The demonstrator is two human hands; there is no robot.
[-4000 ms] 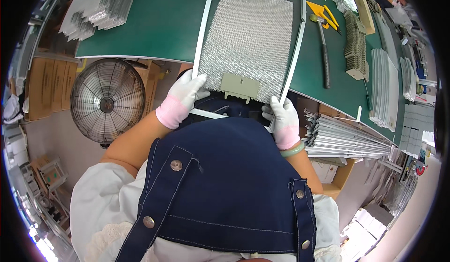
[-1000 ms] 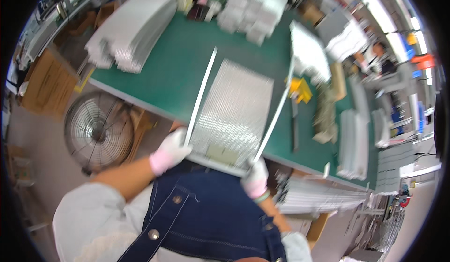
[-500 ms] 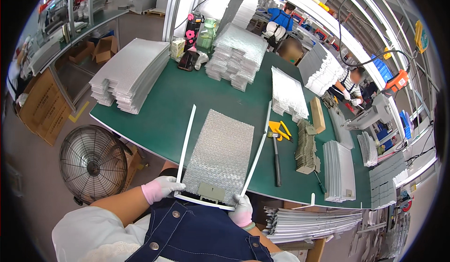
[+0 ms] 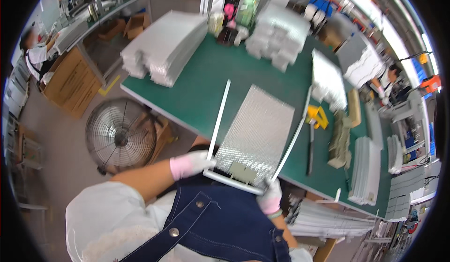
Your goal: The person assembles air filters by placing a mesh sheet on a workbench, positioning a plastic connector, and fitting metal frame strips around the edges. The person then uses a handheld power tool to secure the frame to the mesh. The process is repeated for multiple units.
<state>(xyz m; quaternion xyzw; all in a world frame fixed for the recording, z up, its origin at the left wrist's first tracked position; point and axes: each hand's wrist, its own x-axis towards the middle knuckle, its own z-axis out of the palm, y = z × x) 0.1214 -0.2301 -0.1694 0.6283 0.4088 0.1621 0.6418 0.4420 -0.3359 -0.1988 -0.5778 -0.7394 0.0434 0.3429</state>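
Note:
A three-sided white frame (image 4: 233, 182) lies at the near table edge, its closed side toward my body. My left hand (image 4: 191, 164), in a white and pink glove, is closed on its near left corner. On the near right corner my right hand (image 4: 271, 197) is closed, its fingers partly hidden. Between the two long side strips sits a silver mesh panel (image 4: 260, 121). A small grey-green plate (image 4: 242, 172) rests at the panel's near end, next to the frame's closed side. The panel's far end reaches over the green table.
Stacks of silver panels (image 4: 166, 42) stand at the far left and back. To the right are a hammer (image 4: 310, 149), yellow-handled pliers (image 4: 318, 117), grey-green plates (image 4: 339, 142) and white strips (image 4: 364, 170). A floor fan (image 4: 121, 138) stands left of the table (image 4: 187, 100). Co-workers are farther off.
The whole view has swung left, so the table and its things appear farther right and are blurred. Both hands keep their hold on the frame's corners, with the panel still between its strips.

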